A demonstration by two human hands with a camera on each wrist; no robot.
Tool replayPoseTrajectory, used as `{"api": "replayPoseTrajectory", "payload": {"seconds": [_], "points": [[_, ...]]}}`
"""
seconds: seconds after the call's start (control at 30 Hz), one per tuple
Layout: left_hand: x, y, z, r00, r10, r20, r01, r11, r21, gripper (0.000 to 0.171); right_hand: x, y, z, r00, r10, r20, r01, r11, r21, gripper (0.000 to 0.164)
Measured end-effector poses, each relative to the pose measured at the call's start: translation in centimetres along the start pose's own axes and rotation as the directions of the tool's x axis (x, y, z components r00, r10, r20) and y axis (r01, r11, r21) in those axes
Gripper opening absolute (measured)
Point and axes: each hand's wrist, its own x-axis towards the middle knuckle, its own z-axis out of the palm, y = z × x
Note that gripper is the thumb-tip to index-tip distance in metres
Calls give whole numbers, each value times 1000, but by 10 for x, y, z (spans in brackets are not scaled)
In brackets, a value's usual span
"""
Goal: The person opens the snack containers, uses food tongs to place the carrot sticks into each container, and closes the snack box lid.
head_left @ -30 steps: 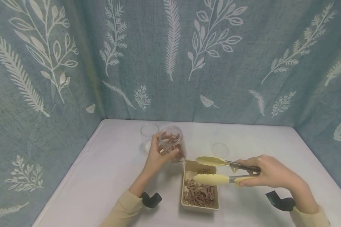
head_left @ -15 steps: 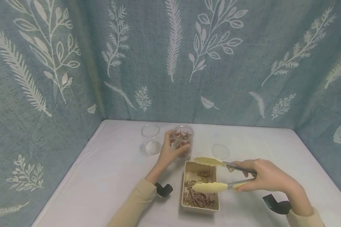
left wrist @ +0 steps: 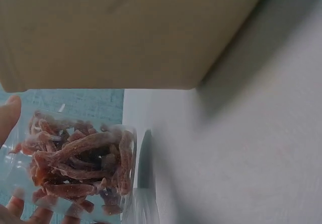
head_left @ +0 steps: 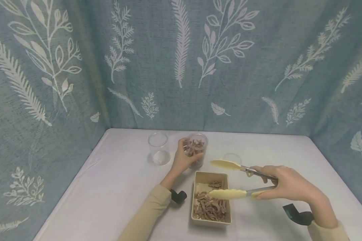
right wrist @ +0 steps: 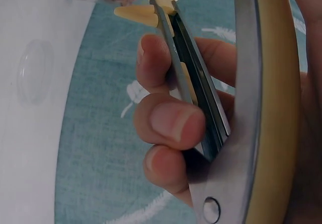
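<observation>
My left hand (head_left: pixel 180 160) grips a clear plastic jar (head_left: pixel 202 139), fingers on its far side and thumb across its front. Reddish-brown dried meat strips (left wrist: pixel 80 158) fill much of the jar, which stands upright just behind the box. That cream rectangular box (head_left: pixel 211 223) holds more strips (head_left: pixel 211 207), heaped mainly toward its near end. In my right hand (head_left: pixel 294 184) are metal tongs (head_left: pixel 229 194) with yellow tips, arms spread apart. The lower tip hangs over the box, the upper one beyond its right edge. Nothing sits between the tips.
An open clear jar (head_left: pixel 158 145) stands left of my left hand, further back. A round transparent lid (right wrist: pixel 35 73) lies flat on the white table (head_left: pixel 108 187) behind the tongs. A blue-green leaf-patterned curtain (head_left: pixel 157 67) closes off the back and sides.
The jar of strips has gone from tilted beside the box to upright, further right and back, with my left hand still round it. The tongs have shifted slightly and stay spread.
</observation>
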Motion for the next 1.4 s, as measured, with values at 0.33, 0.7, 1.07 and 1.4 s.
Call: {"api": "replayPoseTrajectory", "payload": {"seconds": [0.33,0.7,1.07,1.4], "points": [[-1,2,6,997,84,2,-83,991,103,80,-2,2,-2,1000,8,3,-8,1000,6,70],[6,4,13,994,110,20,-111,993,43,82,-2,2,-2,1000,11,9,-11,1000,9,70],[10,4,27,995,38,91,-37,999,-11,83,-3,1,-5,1000,21,8,-21,1000,16,71],[11,-2,30,992,40,121,-43,999,18,85,-4,2,-5,1000,12,5,-12,1000,16,70]]}}
